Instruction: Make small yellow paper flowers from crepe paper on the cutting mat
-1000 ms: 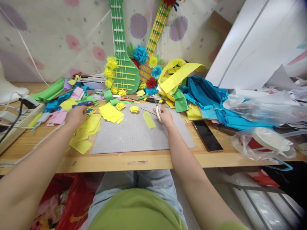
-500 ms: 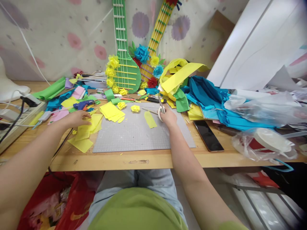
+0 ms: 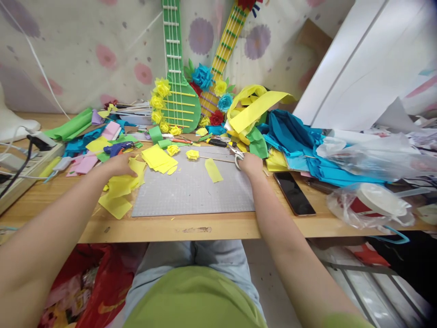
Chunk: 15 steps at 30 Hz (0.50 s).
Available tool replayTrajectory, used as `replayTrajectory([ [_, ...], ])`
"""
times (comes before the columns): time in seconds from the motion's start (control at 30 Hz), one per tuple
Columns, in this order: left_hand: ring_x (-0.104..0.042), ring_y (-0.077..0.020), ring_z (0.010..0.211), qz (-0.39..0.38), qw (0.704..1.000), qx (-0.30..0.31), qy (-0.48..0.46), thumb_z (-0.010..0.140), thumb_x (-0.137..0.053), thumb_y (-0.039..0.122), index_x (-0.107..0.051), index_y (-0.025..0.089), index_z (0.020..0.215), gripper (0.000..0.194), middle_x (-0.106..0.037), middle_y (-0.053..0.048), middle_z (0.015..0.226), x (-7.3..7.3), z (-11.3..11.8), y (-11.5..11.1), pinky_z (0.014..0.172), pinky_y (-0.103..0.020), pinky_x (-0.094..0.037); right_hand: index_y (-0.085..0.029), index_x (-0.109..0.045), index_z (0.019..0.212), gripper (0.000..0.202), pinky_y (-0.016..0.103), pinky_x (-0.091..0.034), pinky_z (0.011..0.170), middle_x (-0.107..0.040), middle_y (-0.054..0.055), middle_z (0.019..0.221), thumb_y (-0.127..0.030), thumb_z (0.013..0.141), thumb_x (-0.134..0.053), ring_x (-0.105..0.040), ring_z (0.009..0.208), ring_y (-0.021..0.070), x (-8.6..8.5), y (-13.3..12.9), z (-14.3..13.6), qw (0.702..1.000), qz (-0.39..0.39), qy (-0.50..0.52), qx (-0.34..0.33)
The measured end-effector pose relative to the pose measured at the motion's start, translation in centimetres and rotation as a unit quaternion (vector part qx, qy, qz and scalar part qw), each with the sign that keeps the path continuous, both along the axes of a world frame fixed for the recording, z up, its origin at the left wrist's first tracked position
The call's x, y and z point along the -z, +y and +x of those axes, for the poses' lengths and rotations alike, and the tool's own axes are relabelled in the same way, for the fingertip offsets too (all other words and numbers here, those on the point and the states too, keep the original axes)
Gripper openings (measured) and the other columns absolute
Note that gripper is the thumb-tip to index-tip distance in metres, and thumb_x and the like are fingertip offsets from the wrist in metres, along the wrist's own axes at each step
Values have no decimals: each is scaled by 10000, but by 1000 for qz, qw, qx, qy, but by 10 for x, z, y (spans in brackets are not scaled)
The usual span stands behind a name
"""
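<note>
At the left, my left hand [image 3: 122,166] has its fingers curled at a pile of loose yellow paper pieces [image 3: 118,205], pinching one at the upper edge. My right hand [image 3: 251,165] is at the right edge of the grey cutting mat [image 3: 191,196], its fingers at the handles of a pair of scissors [image 3: 238,155]. A yellow paper petal [image 3: 213,171] lies flat on the mat, below a thin stick [image 3: 218,159]. Near the mat's back edge are a small yellow paper flower [image 3: 192,155] and a stack of yellow paper squares [image 3: 159,158].
A green paper instrument [image 3: 180,105] and a yellow one [image 3: 225,43] lean against the wall. A glue gun [image 3: 118,148] lies beyond my left hand. Blue crepe paper [image 3: 297,136], a phone [image 3: 294,193] and a bagged cup [image 3: 372,205] occupy the right side.
My left hand has moved right and onto the yellow paper, its fingers now curled there. My right hand has shifted right with the scissors, away from the petal.
</note>
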<state>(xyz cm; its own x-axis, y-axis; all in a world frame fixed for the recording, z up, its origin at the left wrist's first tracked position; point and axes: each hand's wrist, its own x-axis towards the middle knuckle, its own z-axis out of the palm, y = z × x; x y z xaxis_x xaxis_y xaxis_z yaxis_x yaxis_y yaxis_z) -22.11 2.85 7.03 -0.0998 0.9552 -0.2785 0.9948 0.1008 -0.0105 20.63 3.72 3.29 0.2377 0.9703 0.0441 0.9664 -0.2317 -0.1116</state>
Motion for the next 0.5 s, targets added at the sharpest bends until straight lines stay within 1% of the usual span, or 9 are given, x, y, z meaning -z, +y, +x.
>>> replayTrajectory([
  [0.03, -554, -263, 960, 17, 1000, -4, -2, 557, -700, 358, -390, 132, 1277, 815, -550, -153, 1164, 0, 1, 0, 741, -288, -399, -109, -585, 1005, 330, 362, -398, 781, -617, 166, 1007, -305, 762, -479, -559, 974, 289, 2, -1, 1, 1000, 8, -3, 1],
  [0.1, -562, -248, 896, 44, 999, -17, 0, 605, -668, 335, -486, 152, 1197, 646, -589, -112, 1077, -1, 2, 1, 702, -281, -398, -95, -578, 1017, 340, 363, -390, 782, -608, 177, 1018, -302, 776, -456, -551, 981, 289, 6, -4, 1, 999, 32, -5, 5],
  [0.17, -557, -227, 812, 71, 997, -32, -5, 654, -628, 330, -589, 169, 1062, 440, -613, -68, 945, -2, 1, 2, 670, -277, -392, -87, -566, 1032, 348, 365, -381, 784, -599, 180, 1034, -293, 785, -436, -543, 986, 288, 11, -6, -1, 998, 62, -2, 13],
  [0.23, -536, -205, 751, 115, 992, -44, -23, 662, -622, 323, -644, 177, 933, 309, -601, -37, 836, -4, 0, 3, 661, -275, -390, -87, -556, 1043, 350, 364, -371, 790, -597, 173, 1044, -289, 788, -428, -538, 987, 285, 14, -8, -2, 996, 87, 4, 23],
  [0.33, -500, -179, 706, 207, 973, -67, -72, 650, -633, 305, -651, 178, 856, 243, -563, -17, 759, -9, 2, 1, 675, -280, -398, -90, -550, 1042, 346, 358, -354, 800, -600, 166, 1042, -297, 790, -431, -531, 986, 281, 17, -8, -2, 994, 100, 16, 29],
  [0.43, -467, -157, 648, 295, 942, -103, -123, 704, -574, 293, -611, 175, 919, 248, -531, -7, 718, -16, 8, -2, 685, -299, -413, -102, -543, 1037, 333, 358, -340, 801, -597, 160, 1044, -300, 790, -440, -516, 993, 279, 18, -7, -1, 993, 107, 26, 30],
  [0.5, -460, -151, 636, 361, 914, -110, -148, 737, -532, 280, -571, 165, 967, 260, -521, -6, 712, -18, 12, -3, 698, -315, -420, -106, -530, 1044, 332, 360, -337, 797, -596, 159, 1034, -303, 787, -454, -506, 992, 279, 19, -7, -1, 992, 113, 33, 34],
])
